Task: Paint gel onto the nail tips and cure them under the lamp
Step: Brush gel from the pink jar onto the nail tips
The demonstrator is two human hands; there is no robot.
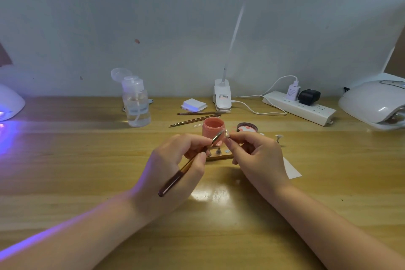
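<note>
Left hand [177, 160] gripped the brush [188, 165], right hand [254, 153] pinched a tiny, light, probably slippery nail tip [225, 133] by its edges.

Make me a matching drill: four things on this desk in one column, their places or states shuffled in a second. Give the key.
Things:
1. brush
2. gel jar
3. pump bottle
4. left lamp

States:
A. cap flipped open, clear liquid inside
B. glowing violet at the desk's far left
C. held in the left hand
D. lid off, pink inside, behind the hands

Pairs: 1-C, 2-D, 3-A, 4-B
</note>
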